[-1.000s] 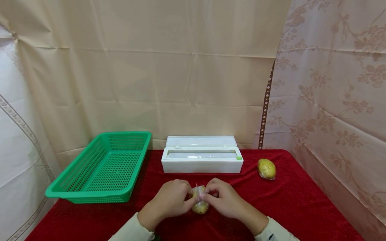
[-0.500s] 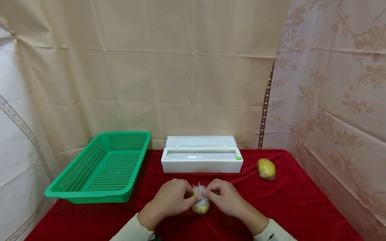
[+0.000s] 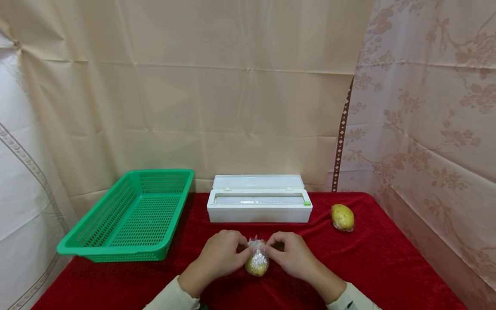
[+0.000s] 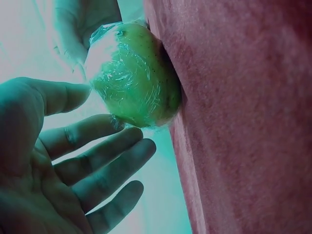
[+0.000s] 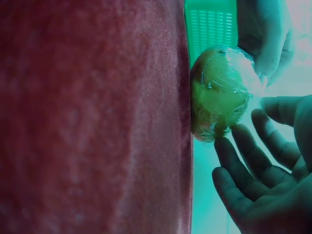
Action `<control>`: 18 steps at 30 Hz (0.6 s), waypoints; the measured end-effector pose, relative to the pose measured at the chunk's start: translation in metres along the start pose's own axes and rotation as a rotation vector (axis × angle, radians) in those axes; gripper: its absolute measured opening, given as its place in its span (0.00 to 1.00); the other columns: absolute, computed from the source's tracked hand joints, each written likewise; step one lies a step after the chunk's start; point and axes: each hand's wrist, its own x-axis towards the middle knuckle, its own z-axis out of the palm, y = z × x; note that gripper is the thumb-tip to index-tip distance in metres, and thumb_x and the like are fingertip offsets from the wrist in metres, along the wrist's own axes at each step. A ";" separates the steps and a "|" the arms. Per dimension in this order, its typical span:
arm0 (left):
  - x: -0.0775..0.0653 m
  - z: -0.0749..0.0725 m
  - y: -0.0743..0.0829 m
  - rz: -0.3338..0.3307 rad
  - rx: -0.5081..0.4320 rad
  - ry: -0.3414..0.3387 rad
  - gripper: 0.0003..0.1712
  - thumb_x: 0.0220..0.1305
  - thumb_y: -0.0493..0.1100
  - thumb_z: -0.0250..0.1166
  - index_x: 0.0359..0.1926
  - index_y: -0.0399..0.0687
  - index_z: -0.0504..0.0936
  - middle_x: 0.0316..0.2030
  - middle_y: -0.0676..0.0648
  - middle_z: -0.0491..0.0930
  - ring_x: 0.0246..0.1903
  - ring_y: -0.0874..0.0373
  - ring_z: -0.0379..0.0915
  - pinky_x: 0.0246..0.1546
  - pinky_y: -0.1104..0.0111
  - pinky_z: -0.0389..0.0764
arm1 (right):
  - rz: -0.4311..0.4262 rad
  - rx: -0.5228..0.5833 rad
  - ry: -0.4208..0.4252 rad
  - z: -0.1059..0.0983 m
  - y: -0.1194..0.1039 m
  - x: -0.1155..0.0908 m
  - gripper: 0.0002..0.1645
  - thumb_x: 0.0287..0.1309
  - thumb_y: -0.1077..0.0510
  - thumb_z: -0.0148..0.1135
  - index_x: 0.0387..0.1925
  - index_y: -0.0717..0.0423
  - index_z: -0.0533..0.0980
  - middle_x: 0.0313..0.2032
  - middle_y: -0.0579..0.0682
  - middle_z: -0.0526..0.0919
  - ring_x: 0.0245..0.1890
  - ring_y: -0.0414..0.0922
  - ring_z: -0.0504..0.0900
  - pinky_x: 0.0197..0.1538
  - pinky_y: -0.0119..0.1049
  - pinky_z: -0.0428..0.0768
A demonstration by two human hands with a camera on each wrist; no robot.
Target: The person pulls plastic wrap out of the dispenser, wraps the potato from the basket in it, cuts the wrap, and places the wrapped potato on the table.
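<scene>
A yellow potato (image 3: 256, 269) in cling film (image 3: 258, 257) stands on the red cloth between both hands. My left hand (image 3: 221, 255) holds its left side; in the left wrist view the thumb is at the gathered film and the index fingertip meets the side of the potato (image 4: 144, 78), the other fingers spread loosely. From the right, my right hand (image 3: 290, 255) pinches the film near the top with thumb and index finger, as the right wrist view shows beside the potato (image 5: 212, 97). The film bunches upward at the far end.
A green plastic basket (image 3: 164, 249) stands at the left. Behind the hands is a white cling film box (image 3: 259, 214), its lid raised and a green slider at its right end. Another film-wrapped potato (image 3: 342, 217) lies at the right on the red tablecloth (image 3: 387, 267). Curtains hang behind.
The film over the potato has been drawn and bunched toward its top, so more of it glistens. Both hands stay around the potato with small finger movements; the right thumb has shifted slightly right.
</scene>
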 end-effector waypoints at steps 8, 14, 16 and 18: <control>0.000 0.002 0.001 -0.026 -0.063 -0.026 0.08 0.62 0.52 0.70 0.28 0.59 0.86 0.26 0.62 0.77 0.26 0.67 0.70 0.29 0.71 0.74 | 0.023 -0.026 -0.009 0.000 -0.001 -0.001 0.09 0.60 0.52 0.74 0.30 0.40 0.79 0.29 0.36 0.81 0.34 0.38 0.77 0.38 0.31 0.75; 0.000 0.002 0.002 -0.056 -0.180 -0.068 0.10 0.61 0.51 0.74 0.33 0.55 0.81 0.34 0.56 0.77 0.35 0.63 0.73 0.36 0.70 0.77 | 0.002 0.017 -0.023 0.000 -0.001 -0.002 0.14 0.59 0.56 0.76 0.33 0.45 0.74 0.33 0.36 0.82 0.39 0.40 0.80 0.42 0.32 0.76; 0.000 0.003 0.002 -0.058 -0.210 -0.069 0.12 0.60 0.51 0.75 0.38 0.54 0.81 0.38 0.55 0.77 0.38 0.61 0.74 0.38 0.69 0.78 | -0.017 0.025 -0.024 0.000 -0.001 -0.002 0.16 0.58 0.57 0.76 0.32 0.46 0.72 0.33 0.36 0.82 0.39 0.40 0.80 0.43 0.32 0.76; 0.000 0.004 0.002 -0.070 -0.237 -0.081 0.15 0.60 0.51 0.75 0.42 0.54 0.81 0.39 0.54 0.79 0.39 0.60 0.75 0.39 0.68 0.79 | -0.047 0.039 -0.029 0.001 0.000 -0.002 0.17 0.57 0.60 0.75 0.30 0.46 0.72 0.33 0.38 0.80 0.39 0.40 0.80 0.43 0.33 0.78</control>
